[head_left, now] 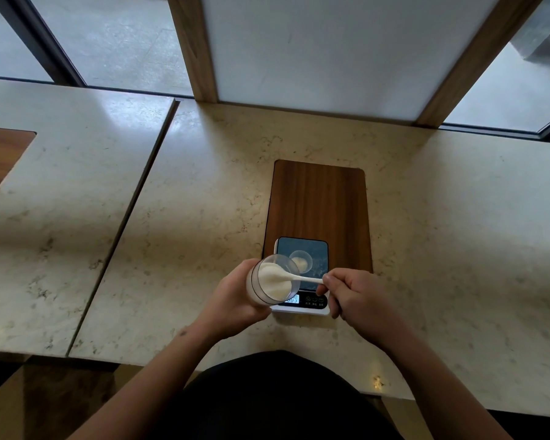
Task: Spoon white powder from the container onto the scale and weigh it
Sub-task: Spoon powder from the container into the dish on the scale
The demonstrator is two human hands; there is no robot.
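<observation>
My left hand grips a clear container of white powder, tilted with its mouth toward the right, just left of the scale. My right hand pinches the handle of a white spoon whose bowl is inside the container's mouth, in the powder. The small scale has a dark glass top and a white base with a lit display partly hidden behind the container. A small clear cup with a little white powder stands on the scale's platform.
The scale sits on the near end of a wooden board inset in a beige marble counter. A white panel with wooden frame rises at the counter's back edge. A second counter section with another wood inset lies left.
</observation>
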